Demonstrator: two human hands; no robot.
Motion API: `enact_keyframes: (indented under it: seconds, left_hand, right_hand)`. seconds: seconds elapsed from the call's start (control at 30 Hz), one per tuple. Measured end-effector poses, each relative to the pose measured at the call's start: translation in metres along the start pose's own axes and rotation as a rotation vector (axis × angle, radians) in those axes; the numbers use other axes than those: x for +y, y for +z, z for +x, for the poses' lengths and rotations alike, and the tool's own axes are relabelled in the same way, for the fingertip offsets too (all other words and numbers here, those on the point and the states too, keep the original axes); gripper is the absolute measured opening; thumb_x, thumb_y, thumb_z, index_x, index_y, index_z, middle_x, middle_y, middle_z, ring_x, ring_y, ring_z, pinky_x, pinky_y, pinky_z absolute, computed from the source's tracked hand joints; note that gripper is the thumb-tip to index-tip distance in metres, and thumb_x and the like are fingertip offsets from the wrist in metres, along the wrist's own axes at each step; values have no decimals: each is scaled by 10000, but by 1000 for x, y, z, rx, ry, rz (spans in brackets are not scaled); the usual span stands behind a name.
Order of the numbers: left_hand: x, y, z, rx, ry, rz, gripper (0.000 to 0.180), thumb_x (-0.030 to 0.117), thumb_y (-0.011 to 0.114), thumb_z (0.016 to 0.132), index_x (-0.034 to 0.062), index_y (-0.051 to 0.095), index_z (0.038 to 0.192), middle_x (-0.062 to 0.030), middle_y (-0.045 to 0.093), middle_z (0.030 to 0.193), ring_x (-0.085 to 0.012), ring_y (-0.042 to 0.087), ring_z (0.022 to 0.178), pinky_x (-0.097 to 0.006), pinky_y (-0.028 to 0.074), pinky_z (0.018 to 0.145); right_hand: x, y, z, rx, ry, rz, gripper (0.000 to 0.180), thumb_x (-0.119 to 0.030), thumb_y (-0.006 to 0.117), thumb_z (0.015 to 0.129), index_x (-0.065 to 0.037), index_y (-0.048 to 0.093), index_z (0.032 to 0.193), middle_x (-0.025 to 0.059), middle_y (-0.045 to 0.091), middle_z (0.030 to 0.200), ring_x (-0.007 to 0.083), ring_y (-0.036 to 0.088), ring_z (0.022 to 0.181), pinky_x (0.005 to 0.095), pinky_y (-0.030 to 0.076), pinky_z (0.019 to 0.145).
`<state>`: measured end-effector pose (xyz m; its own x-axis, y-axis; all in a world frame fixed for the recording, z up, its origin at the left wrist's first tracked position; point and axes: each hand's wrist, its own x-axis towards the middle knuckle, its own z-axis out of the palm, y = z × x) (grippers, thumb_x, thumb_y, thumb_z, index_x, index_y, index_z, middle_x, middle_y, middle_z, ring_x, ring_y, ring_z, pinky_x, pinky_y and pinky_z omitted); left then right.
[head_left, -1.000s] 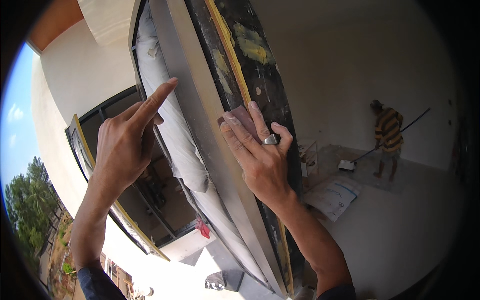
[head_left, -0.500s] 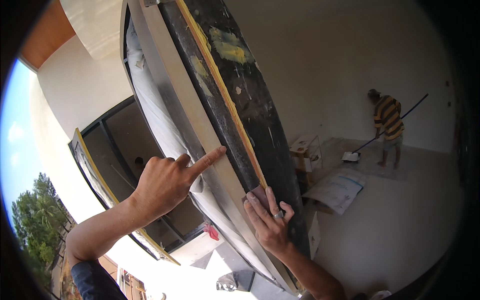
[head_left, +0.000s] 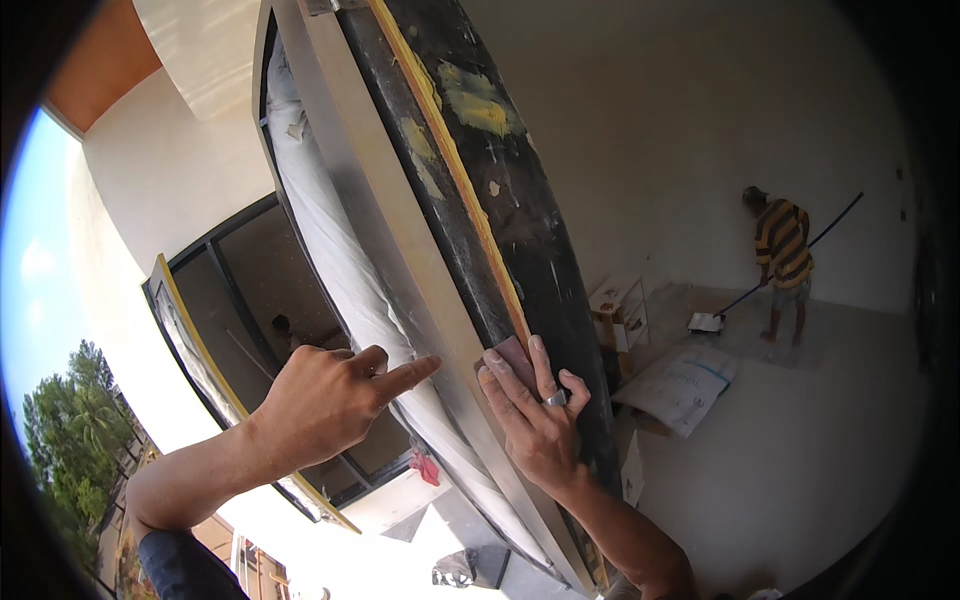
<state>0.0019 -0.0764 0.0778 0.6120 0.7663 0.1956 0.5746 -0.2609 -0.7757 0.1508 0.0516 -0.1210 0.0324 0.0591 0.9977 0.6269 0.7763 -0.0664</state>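
A tall dark door-like panel with a yellow filler strip along its edge stands in front of me. My right hand, a ring on one finger, presses a folded piece of brown sandpaper flat against the panel's edge, at the low end of the yellow strip. My left hand holds nothing. Its index finger is stretched out, with the tip by the pale metal frame strip; its other fingers are curled. Yellowish filler patches mark the panel's dark face higher up.
White plastic sheeting hangs left of the frame. Beyond it is a dark-framed window. Inside the room at right, a person in a striped shirt holds a long blue pole. A white sack and a box lie on the floor.
My left hand has lowered, its fingertip sliding down from the dark edge toward the pale frame. The right hand with the sandpaper has risen slightly along the edge. The view has shifted a little.
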Motion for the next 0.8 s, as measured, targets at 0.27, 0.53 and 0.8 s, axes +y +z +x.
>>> enact_keyframes:
  seconds: [0.27,0.53,0.8]
  left_hand:
    - [-10,6,-44,-35,-212,-214,627,-56,660,799,225,608,1357,-54,698,836,-146,640,573,-276,503,494]
    - [-15,10,-46,35,-246,-362,596,-103,578,736,142,659,1273,-97,709,828,-242,709,693,-375,551,587]
    - [-23,12,-40,20,-261,-319,566,-92,608,805,180,645,1301,-74,745,909,-196,720,698,-317,581,606]
  right_hand:
    - [9,12,120,127,-115,-48,340,-63,618,902,-125,700,1226,32,627,1355,315,431,1403,474,210,1031]
    - [10,13,109,107,-122,-56,394,-14,556,897,-81,658,1271,46,584,1409,364,401,1414,510,227,1023]
    - [4,10,76,67,-46,-51,361,-34,590,905,-119,688,1242,19,622,1363,323,432,1400,483,214,1030]
